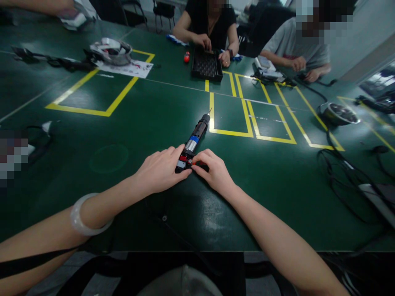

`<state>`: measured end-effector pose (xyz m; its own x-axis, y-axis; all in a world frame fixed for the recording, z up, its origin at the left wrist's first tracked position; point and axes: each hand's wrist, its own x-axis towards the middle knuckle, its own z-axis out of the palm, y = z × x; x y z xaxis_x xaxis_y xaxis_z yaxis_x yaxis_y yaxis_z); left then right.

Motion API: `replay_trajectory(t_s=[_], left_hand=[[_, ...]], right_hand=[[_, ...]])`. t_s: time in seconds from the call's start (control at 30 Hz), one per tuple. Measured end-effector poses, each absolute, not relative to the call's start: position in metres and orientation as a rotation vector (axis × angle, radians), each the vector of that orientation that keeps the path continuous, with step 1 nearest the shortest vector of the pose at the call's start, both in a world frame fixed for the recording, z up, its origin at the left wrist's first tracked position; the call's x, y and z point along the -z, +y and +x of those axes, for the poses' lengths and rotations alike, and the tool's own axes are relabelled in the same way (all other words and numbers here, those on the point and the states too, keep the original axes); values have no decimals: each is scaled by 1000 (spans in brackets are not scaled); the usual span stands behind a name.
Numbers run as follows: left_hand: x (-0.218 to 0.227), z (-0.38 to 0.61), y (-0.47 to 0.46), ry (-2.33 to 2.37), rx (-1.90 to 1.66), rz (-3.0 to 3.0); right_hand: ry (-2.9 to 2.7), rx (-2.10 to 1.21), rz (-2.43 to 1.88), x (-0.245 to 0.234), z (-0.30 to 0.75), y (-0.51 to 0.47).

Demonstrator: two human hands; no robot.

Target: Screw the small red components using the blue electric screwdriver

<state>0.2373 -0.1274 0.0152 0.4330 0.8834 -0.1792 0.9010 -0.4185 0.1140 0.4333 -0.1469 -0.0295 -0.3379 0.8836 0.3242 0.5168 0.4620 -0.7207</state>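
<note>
An electric screwdriver, black with a silver and blue band, lies on the green table with its bit pointing away from me. My left hand is closed over its near end from the left. My right hand pinches the same end from the right, at a red part. A pale bangle sits on my left wrist.
Across the table, two people work: one at a black tray beside a small red object, one beside a white device. A fan and black cables lie right. Metal parts on paper sit far left. Yellow tape marks boxes.
</note>
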Motion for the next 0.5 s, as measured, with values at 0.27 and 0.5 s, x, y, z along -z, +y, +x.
replay_trajectory(t_s=[0.27, 0.5], left_hand=[[-14, 238, -127, 1582, 134, 2511], [-14, 236, -131, 1596, -26, 2621]], right_hand=[[-1971, -714, -1128, 29, 432, -146], [-1958, -702, -1094, 33, 431, -147]])
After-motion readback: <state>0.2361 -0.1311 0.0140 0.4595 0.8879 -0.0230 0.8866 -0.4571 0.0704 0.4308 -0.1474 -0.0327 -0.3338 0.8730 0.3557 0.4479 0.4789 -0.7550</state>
